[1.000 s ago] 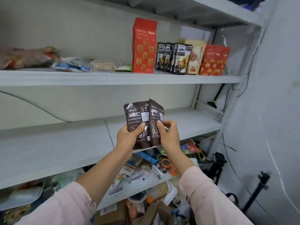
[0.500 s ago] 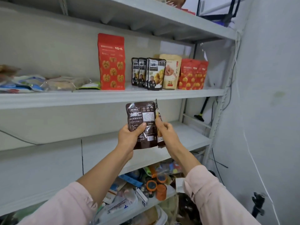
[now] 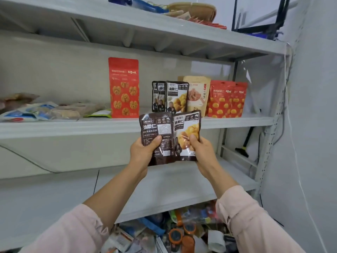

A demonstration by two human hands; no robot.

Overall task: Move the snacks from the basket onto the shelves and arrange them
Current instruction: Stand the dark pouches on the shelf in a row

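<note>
1. On the left part of the middle shelf [image 3: 73, 127], some flat packets [image 3: 36, 111] lie in a loose heap. Further right, a tall red pouch [image 3: 123, 87] stands upright.
2. The left hand [image 3: 144, 152] holds the back-side pouch [image 3: 156, 130]. Its grip is closed on the lower half, with the thumb on the printed back.
3. The right hand [image 3: 199, 150] holds the front-side pouch [image 3: 187, 125]. This grip is also closed, and the thumb presses on the picture of chestnuts. The two pouches touch, and the edge of the left one lies over the right one.
4. Both held pouches are upright, with the long axis vertical, just below the front edge of the middle shelf.
5. The standing dark pouches [image 3: 171, 96] seem to be the same kind. They are directly above and beyond the held ones. The free place between them and the tall red pouch lies up and slightly left, so I judge the left hand is nearer to it. Its pouch probably needs turning, so that the front faces out.
6. To the right, a beige pouch [image 3: 197, 95] and red pouches [image 3: 227, 99] fill the row.
</note>
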